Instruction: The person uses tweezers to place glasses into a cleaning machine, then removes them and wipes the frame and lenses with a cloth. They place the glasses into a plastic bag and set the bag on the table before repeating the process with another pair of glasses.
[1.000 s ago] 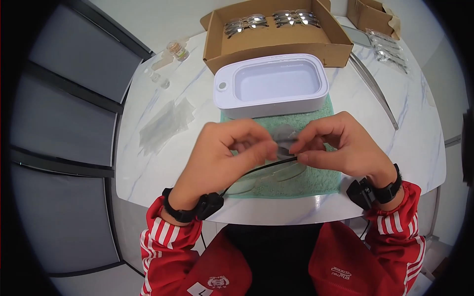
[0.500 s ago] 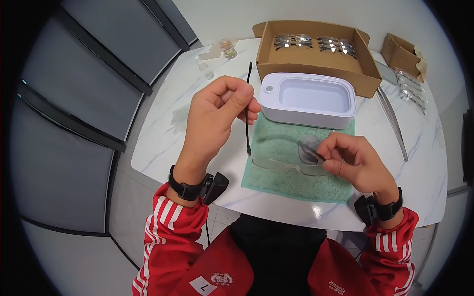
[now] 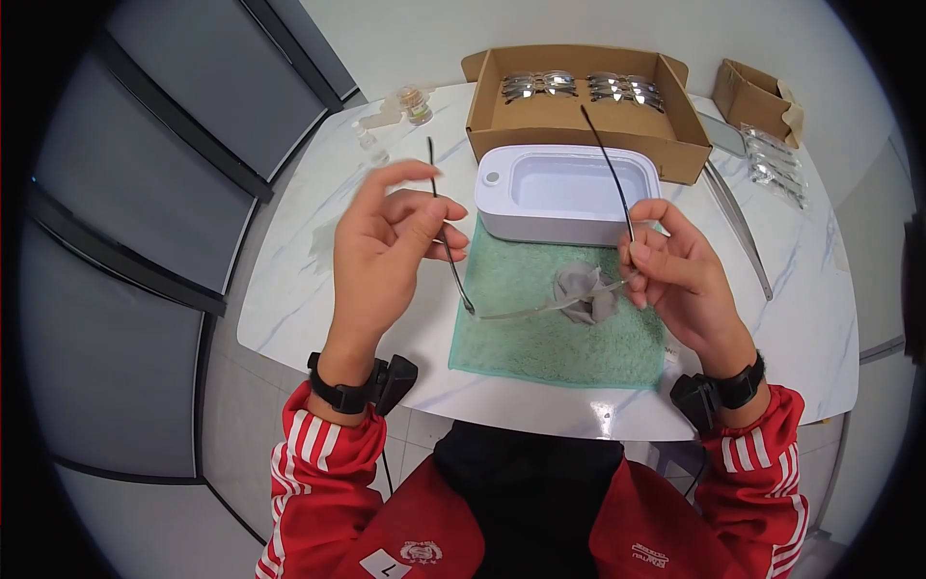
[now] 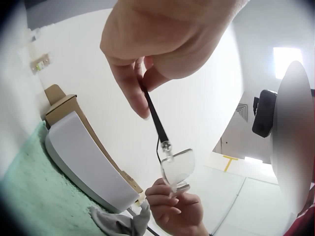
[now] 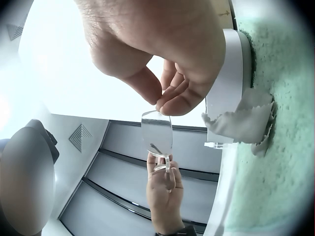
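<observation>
A pair of rimless glasses with clear lenses point(image 4: 178, 167) and thin dark temples is held over a green towel point(image 3: 526, 357). In the head view both temples stand unfolded, pointing away from the person. My left hand point(image 3: 386, 236) pinches one temple point(image 3: 457, 275) partway along, its index finger raised. My right hand point(image 3: 690, 280) grips the other side close to the hinge, with thumb and fingertips at the lens edge in the right wrist view. Beneath the lenses, a crumpled grey cloth point(image 3: 573, 280) lies on the towel.
A white cleaner tub point(image 3: 569, 230) stands at the towel's back edge. Behind it, a cardboard box point(image 3: 511, 124) holds several glasses point(image 3: 538, 85). To the right are a curved metal strip point(image 3: 738, 227), plastic-wrapped items point(image 3: 775, 172) and a smaller box point(image 3: 752, 96). Small bottles point(image 3: 415, 104) stand back left.
My hands, close together at first, have moved apart. The left temple swung out, then the right one, which now stands up unfolded. The head view has shifted too.
</observation>
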Demonstrator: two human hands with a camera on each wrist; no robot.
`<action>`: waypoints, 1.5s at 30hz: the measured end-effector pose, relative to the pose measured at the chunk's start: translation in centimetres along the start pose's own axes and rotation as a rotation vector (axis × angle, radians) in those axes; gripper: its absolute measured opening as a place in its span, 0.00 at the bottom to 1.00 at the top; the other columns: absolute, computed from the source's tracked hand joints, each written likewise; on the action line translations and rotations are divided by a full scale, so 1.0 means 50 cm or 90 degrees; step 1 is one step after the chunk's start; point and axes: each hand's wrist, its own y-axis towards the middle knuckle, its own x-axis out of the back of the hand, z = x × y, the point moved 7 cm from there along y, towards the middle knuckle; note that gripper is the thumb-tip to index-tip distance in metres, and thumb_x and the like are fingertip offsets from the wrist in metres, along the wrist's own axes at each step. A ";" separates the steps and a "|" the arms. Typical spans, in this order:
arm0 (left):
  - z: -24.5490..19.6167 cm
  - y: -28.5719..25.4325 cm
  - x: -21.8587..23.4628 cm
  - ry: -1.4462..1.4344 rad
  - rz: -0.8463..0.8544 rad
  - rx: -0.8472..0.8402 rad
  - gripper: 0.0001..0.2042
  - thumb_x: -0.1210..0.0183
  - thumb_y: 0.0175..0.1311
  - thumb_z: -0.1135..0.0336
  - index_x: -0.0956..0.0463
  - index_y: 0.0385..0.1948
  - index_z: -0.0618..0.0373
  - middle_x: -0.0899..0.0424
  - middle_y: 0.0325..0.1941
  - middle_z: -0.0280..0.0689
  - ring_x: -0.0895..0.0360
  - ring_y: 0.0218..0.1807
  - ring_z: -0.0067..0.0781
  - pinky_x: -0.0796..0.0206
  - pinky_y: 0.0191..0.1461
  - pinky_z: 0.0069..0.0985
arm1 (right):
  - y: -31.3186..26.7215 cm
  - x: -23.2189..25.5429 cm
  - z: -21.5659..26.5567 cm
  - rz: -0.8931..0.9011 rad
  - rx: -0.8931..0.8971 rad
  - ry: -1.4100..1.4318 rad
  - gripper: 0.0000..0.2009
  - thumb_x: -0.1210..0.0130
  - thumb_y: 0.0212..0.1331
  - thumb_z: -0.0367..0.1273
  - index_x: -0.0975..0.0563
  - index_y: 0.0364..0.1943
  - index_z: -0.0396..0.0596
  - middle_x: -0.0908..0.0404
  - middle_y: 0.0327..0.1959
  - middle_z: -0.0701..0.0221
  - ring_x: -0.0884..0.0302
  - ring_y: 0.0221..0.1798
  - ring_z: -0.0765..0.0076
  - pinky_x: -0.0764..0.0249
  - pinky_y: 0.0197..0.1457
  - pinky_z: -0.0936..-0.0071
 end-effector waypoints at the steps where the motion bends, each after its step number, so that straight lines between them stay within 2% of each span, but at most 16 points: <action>1: 0.001 -0.003 -0.006 0.026 0.043 -0.028 0.08 0.46 0.74 0.71 0.24 0.49 0.63 0.16 0.41 0.42 0.16 0.40 0.29 0.21 0.45 0.26 | -0.001 0.001 0.002 -0.010 0.000 0.045 0.11 0.44 0.68 0.26 0.26 0.52 0.41 0.23 0.38 0.69 0.26 0.32 0.77 0.29 0.35 0.77; 3: 0.004 -0.009 -0.008 0.048 0.084 -0.059 0.09 0.45 0.73 0.72 0.23 0.50 0.64 0.17 0.44 0.43 0.17 0.42 0.29 0.21 0.46 0.26 | -0.002 -0.002 0.007 -0.004 0.005 0.074 0.12 0.45 0.68 0.25 0.26 0.53 0.40 0.23 0.38 0.68 0.26 0.32 0.77 0.28 0.35 0.77; 5: -0.020 -0.020 -0.017 0.281 0.109 -0.225 0.10 0.41 0.66 0.77 0.19 0.46 0.63 0.19 0.47 0.44 0.18 0.44 0.31 0.24 0.47 0.26 | -0.002 0.002 0.011 0.002 0.011 0.102 0.13 0.45 0.68 0.24 0.25 0.54 0.40 0.23 0.38 0.68 0.26 0.32 0.77 0.28 0.34 0.77; 6: -0.018 -0.024 -0.016 0.279 0.106 -0.227 0.10 0.41 0.66 0.77 0.19 0.46 0.63 0.19 0.47 0.44 0.18 0.44 0.31 0.24 0.47 0.26 | -0.004 0.007 0.009 0.001 0.005 0.118 0.14 0.46 0.68 0.24 0.26 0.56 0.39 0.23 0.39 0.67 0.26 0.33 0.77 0.27 0.34 0.77; 8: -0.052 -0.047 -0.020 0.534 0.034 -0.405 0.08 0.36 0.58 0.79 0.16 0.39 0.63 0.20 0.47 0.44 0.20 0.44 0.32 0.26 0.46 0.27 | -0.004 0.003 0.013 0.005 -0.003 0.129 0.15 0.47 0.68 0.24 0.26 0.57 0.38 0.23 0.39 0.67 0.25 0.33 0.76 0.27 0.34 0.77; 12: -0.091 -0.069 -0.011 0.546 -0.046 -0.535 0.12 0.28 0.49 0.74 0.14 0.37 0.59 0.19 0.36 0.41 0.21 0.34 0.35 0.28 0.38 0.25 | -0.008 -0.036 0.042 0.039 0.000 0.113 0.16 0.46 0.68 0.26 0.26 0.58 0.34 0.22 0.39 0.65 0.23 0.34 0.76 0.25 0.34 0.76; 14: -0.077 -0.072 0.004 0.409 0.003 -0.434 0.10 0.28 0.51 0.73 0.15 0.36 0.61 0.18 0.32 0.39 0.20 0.32 0.32 0.28 0.36 0.24 | -0.013 -0.058 0.049 0.052 0.005 0.079 0.17 0.45 0.68 0.27 0.26 0.58 0.33 0.21 0.39 0.65 0.23 0.33 0.77 0.25 0.34 0.76; 16: -0.083 -0.078 0.002 0.362 0.009 -0.377 0.09 0.28 0.55 0.73 0.15 0.36 0.62 0.17 0.31 0.38 0.20 0.30 0.29 0.28 0.35 0.22 | -0.018 -0.065 0.075 -0.020 0.117 -0.201 0.15 0.43 0.69 0.31 0.24 0.52 0.34 0.19 0.33 0.66 0.24 0.27 0.78 0.27 0.28 0.77; 17: -0.077 -0.076 -0.001 0.317 0.021 -0.318 0.08 0.29 0.58 0.72 0.16 0.35 0.64 0.17 0.30 0.36 0.19 0.29 0.26 0.27 0.34 0.21 | -0.019 -0.069 0.082 -0.019 0.118 -0.201 0.15 0.43 0.69 0.31 0.24 0.52 0.34 0.19 0.33 0.66 0.24 0.27 0.78 0.27 0.28 0.77; 18: -0.075 -0.081 -0.007 0.318 0.022 -0.319 0.08 0.29 0.58 0.72 0.16 0.35 0.64 0.17 0.30 0.36 0.19 0.29 0.26 0.27 0.34 0.21 | -0.019 -0.068 0.077 -0.029 0.065 -0.241 0.13 0.43 0.70 0.32 0.23 0.49 0.34 0.19 0.30 0.68 0.25 0.24 0.78 0.28 0.26 0.78; 20: -0.010 -0.068 -0.020 0.021 0.091 -0.056 0.08 0.33 0.67 0.69 0.18 0.37 0.66 0.16 0.31 0.35 0.19 0.29 0.20 0.26 0.34 0.18 | -0.014 -0.064 0.063 -0.044 0.012 -0.283 0.13 0.43 0.71 0.34 0.23 0.46 0.35 0.18 0.27 0.69 0.26 0.22 0.79 0.29 0.24 0.79; 23: 0.018 -0.064 -0.042 -0.053 0.171 0.043 0.09 0.39 0.72 0.67 0.21 0.40 0.66 0.16 0.36 0.38 0.19 0.33 0.24 0.24 0.39 0.22 | 0.003 -0.069 0.038 -0.067 -0.018 -0.220 0.12 0.45 0.72 0.35 0.23 0.42 0.37 0.19 0.25 0.71 0.26 0.20 0.80 0.31 0.22 0.81; 30: 0.048 -0.046 -0.089 -0.146 0.192 0.086 0.10 0.44 0.76 0.66 0.25 0.45 0.65 0.15 0.39 0.40 0.17 0.43 0.28 0.24 0.50 0.25 | 0.022 -0.051 -0.003 -0.091 -0.059 -0.050 0.11 0.48 0.74 0.35 0.25 0.44 0.39 0.15 0.32 0.65 0.20 0.25 0.76 0.24 0.27 0.79; 35: 0.061 -0.037 -0.104 -0.199 0.185 0.085 0.16 0.45 0.76 0.66 0.29 0.58 0.67 0.15 0.47 0.44 0.17 0.50 0.33 0.24 0.57 0.30 | 0.028 -0.039 -0.006 -0.101 -0.034 0.010 0.11 0.50 0.76 0.35 0.26 0.48 0.39 0.14 0.37 0.63 0.16 0.31 0.74 0.20 0.32 0.78; 38: 0.056 -0.025 -0.101 -0.252 0.147 0.088 0.19 0.44 0.75 0.68 0.31 0.62 0.68 0.15 0.49 0.47 0.16 0.51 0.35 0.24 0.59 0.32 | 0.029 -0.035 -0.015 -0.107 -0.038 0.051 0.11 0.51 0.76 0.35 0.26 0.49 0.40 0.14 0.39 0.63 0.15 0.34 0.74 0.20 0.34 0.77; 45: 0.078 0.002 -0.109 -0.404 0.106 0.113 0.18 0.46 0.77 0.62 0.30 0.60 0.65 0.16 0.54 0.44 0.19 0.56 0.38 0.29 0.65 0.37 | 0.025 -0.047 -0.047 -0.092 -0.063 0.152 0.12 0.51 0.76 0.35 0.26 0.52 0.40 0.14 0.46 0.60 0.14 0.40 0.72 0.19 0.37 0.77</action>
